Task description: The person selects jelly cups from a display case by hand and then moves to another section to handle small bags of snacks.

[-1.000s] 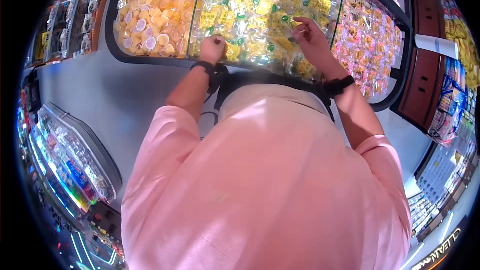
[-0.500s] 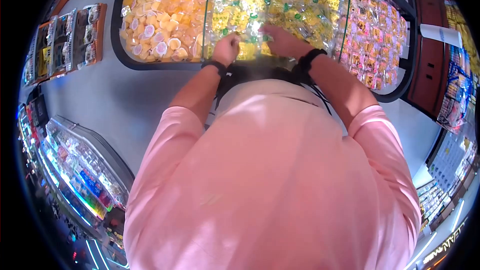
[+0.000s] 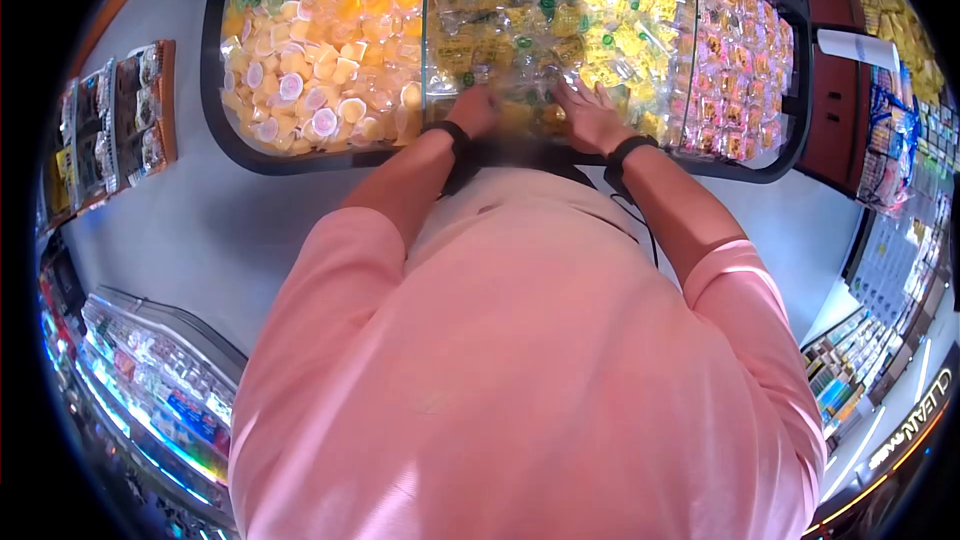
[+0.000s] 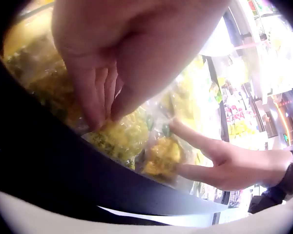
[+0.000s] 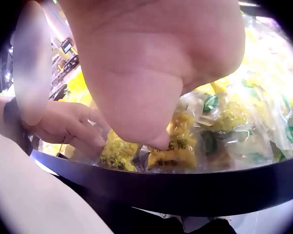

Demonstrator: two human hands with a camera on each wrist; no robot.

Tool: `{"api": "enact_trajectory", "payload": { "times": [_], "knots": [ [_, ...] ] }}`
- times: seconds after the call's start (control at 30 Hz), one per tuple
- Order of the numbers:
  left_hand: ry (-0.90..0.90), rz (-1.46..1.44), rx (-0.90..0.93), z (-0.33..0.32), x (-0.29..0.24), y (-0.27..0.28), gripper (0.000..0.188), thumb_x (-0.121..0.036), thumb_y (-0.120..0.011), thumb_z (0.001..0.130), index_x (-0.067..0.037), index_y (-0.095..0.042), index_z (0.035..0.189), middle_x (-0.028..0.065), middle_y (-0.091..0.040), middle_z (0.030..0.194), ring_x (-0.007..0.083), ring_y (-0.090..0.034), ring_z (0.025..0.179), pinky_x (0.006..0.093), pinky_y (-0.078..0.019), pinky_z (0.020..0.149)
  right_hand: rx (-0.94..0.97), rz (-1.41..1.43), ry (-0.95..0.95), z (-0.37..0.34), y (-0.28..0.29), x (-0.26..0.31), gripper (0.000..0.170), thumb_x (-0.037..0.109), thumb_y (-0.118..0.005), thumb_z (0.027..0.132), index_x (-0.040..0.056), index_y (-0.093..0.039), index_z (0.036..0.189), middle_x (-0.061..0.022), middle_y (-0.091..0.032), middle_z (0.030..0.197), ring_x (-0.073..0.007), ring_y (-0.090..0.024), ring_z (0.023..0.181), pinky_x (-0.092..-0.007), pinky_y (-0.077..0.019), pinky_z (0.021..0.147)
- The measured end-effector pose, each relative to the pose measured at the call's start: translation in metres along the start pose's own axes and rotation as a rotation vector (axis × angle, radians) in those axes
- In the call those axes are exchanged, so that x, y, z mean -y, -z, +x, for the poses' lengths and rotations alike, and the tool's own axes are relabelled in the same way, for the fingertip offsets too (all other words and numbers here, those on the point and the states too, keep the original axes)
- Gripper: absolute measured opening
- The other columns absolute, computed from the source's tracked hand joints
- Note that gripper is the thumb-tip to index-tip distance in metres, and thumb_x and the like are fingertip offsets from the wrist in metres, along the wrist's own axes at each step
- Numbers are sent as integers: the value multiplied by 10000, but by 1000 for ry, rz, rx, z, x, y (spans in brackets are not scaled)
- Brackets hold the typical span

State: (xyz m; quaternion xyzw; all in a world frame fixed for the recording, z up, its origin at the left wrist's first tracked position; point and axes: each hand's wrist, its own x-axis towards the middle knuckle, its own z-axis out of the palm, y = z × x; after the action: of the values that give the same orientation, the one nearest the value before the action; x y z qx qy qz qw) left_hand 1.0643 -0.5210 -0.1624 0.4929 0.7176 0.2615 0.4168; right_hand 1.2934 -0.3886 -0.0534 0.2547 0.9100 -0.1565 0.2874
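Observation:
In the head view, yellow packets in clear wrap with green marks (image 3: pixel 620 48) fill the middle section of the display bin. Low in that section is the left hand (image 3: pixel 474 112); in the left wrist view its thumb and fingertips (image 4: pixel 105 122) come together at the edge of a yellow packet (image 4: pixel 121 137). The right hand (image 3: pixel 592 118) lies a little to the right, fingers spread over the packets. Its finger and thumb stand apart beside another packet (image 4: pixel 163 155). In the right wrist view, its tip touches a packet with dark print (image 5: pixel 173 155).
The bin's dark rim (image 3: pixel 270 162) runs close in front of the body. Orange and pale jelly cups (image 3: pixel 322 62) fill the left section, pink packets (image 3: pixel 738 80) the right. A packaged-goods rack (image 3: pixel 140 110) stands at left, and a white roll (image 3: pixel 858 48) at right.
The right hand, first raised at the right, moved left towards the left hand, then slightly back right with fingers spread on the packets. The left hand shifted a little to the right.

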Motion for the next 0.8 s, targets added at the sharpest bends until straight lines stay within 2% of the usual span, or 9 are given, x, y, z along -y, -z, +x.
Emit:
{"api": "enact_trajectory", "payload": {
  "times": [0.1,0.13,0.23,0.4,0.5,0.6,0.67,0.77,0.8],
  "knots": [
    [54,212,74,2,-11,2,195,-228,-714,762,-39,-727,808,188,-696,847,357,-687,812,452,-553,725,58,-17,51,8,-17,-1,710,266,-516,960,93,-237,1590,-120,-158,1686,-295,-153,1558,-510,-165,1245],
    [82,308,114,-1,-25,7,206,-252,-717,771,-49,-735,801,196,-701,859,372,-687,824,465,-554,730,42,163,31,5,-19,5,706,307,-498,981,74,-229,1590,-148,-158,1680,-306,-152,1556,-485,-150,1251],
    [83,435,148,-15,-64,35,235,-312,-722,800,-79,-752,781,180,-711,850,374,-690,842,484,-553,732,-75,187,-37,-6,-28,24,720,363,-495,988,53,-233,1583,-178,-176,1669,-326,-168,1550,-467,-162,1250],
    [48,426,152,-29,-40,32,280,-358,-718,837,-86,-734,771,138,-714,835,356,-692,836,472,-551,727,-224,183,-126,-18,-43,35,748,432,-456,1009,5,-215,1575,-219,-165,1660,-343,-136,1553,-560,-112,1235],
    [89,419,166,-37,-33,28,288,-361,-719,839,-79,-715,779,139,-706,836,351,-686,847,460,-549,741,-118,227,-116,-21,-34,32,766,464,-466,999,34,-221,1583,-207,-138,1670,-334,-117,1559,-565,-102,1234],
    [11,417,143,-35,-30,27,291,-357,-728,835,-70,-704,792,146,-694,826,347,-678,838,451,-542,739,-109,319,-20,-22,-23,16,694,444,-448,987,75,-323,1561,-190,-277,1632,-350,-249,1516,-576,-116,1217],
    [-66,390,175,-31,-18,29,286,-346,-739,829,-64,-702,797,148,-686,808,343,-672,820,447,-536,725,219,267,-38,-5,35,-2,659,419,-491,957,73,-402,1511,-193,-354,1584,-360,-327,1463,-580,-200,1172],
    [-106,287,135,-39,-20,31,287,-315,-761,818,-43,-687,767,148,-671,778,331,-658,772,439,-520,697,-289,549,-189,-1,23,-52,531,312,-599,874,107,-556,1362,-128,-532,1407,-358,-473,1299,-556,-347,1042],
    [-73,246,118,-46,-22,29,285,-295,-772,821,-31,-680,762,140,-656,735,316,-637,710,423,-505,666,-485,495,-280,-1,21,-62,522,292,-617,861,118,-562,1350,-112,-543,1385,-354,-480,1284,-549,-357,1033]
  ]
}}
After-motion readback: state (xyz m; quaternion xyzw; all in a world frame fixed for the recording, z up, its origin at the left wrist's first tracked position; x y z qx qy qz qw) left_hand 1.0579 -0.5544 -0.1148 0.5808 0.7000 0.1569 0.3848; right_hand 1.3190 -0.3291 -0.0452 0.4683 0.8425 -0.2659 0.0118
